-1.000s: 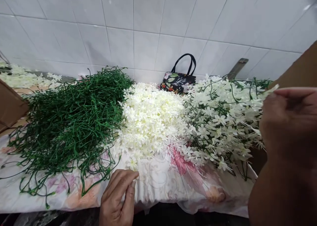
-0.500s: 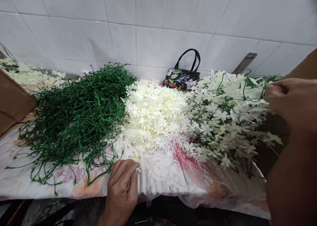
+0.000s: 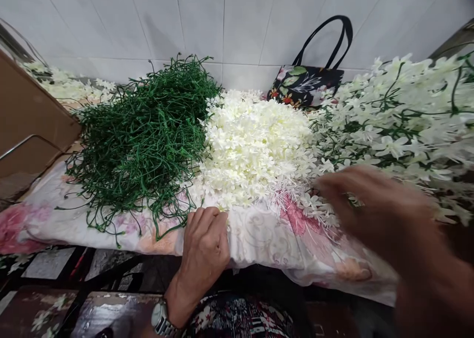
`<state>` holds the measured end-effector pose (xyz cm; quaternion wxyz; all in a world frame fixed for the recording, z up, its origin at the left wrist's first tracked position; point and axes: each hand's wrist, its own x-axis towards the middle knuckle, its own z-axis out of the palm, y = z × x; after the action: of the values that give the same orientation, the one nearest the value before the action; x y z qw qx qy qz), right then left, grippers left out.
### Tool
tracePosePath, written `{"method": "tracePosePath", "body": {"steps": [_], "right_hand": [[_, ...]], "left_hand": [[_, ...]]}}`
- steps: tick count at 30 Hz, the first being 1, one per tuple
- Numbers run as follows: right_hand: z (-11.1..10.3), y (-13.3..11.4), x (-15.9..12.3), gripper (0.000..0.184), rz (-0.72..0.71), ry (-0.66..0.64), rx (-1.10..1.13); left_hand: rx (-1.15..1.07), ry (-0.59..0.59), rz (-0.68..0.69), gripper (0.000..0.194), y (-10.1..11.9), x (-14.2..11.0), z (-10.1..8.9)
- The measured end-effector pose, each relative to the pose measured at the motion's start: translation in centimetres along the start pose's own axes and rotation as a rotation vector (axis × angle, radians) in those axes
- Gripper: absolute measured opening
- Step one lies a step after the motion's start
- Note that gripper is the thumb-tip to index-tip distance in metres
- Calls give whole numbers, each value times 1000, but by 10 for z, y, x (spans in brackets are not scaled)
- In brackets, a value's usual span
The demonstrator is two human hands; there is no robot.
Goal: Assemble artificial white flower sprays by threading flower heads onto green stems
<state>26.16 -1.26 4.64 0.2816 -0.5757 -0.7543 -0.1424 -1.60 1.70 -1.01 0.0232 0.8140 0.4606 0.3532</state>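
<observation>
My left hand (image 3: 207,239), a watch (image 3: 160,317) on its wrist, rests at the front edge of the cloth with its fingers curled closed. Whatever its fingertips hold is hidden behind the knuckles. Just beyond it lies a heap of loose white artificial flower heads (image 3: 255,145). A tangled pile of green plastic stems (image 3: 144,140) is to the left. My right hand (image 3: 377,204) is smeared by motion in front of the assembled white flower sprays (image 3: 392,125); its fingers cannot be made out. A few thin white stamens (image 3: 283,193) lie between the heap and the sprays.
A floral cloth (image 3: 255,234) covers the work surface, which ends close to my lap. A black flowered handbag (image 3: 307,86) stands against the tiled wall (image 3: 244,26). At the left is a cardboard box (image 3: 33,115), with more white flowers (image 3: 74,88) behind it.
My right hand has left the flower sprays at the far right and swung inward toward the middle. The view has tilted down and shifted left. My left hand stays at the cloth's edge, more curled.
</observation>
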Motion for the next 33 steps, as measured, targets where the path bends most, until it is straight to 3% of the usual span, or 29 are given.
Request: {"method": "tracePosePath", "body": {"steps": [3, 5, 9, 11, 17, 20, 22, 26, 33], "right_hand": [[46, -32, 21, 15, -198, -258, -68], [60, -40, 20, 16, -223, -348, -155], [62, -37, 6, 15, -229, -433, -220], [60, -33, 3, 15, -251, -438, -206], [63, -29, 2, 17, -320, -436, -107], [62, -31, -1, 19, -323, -407, -5], [62, -34, -2, 19, -300, -376, 42], [64, -42, -4, 19, -261, -317, 103], [64, -48, -2, 18, -173, -198, 300]], "left_hand": [[-157, -74, 44, 24, 4, 1, -2], [-296, -58, 57, 25, 2, 0, -5], [-348, 32, -30, 27, -8, -4, -9], [-309, 7, -36, 26, -10, -4, -11], [-7, -310, -40, 16, 10, 0, -9], [62, -401, -69, 17, 17, 0, -7], [25, -379, -88, 19, 17, -1, -6], [-220, -226, -166, 19, 14, 0, -8], [-587, -60, -415, 18, 14, 5, -18]]}}
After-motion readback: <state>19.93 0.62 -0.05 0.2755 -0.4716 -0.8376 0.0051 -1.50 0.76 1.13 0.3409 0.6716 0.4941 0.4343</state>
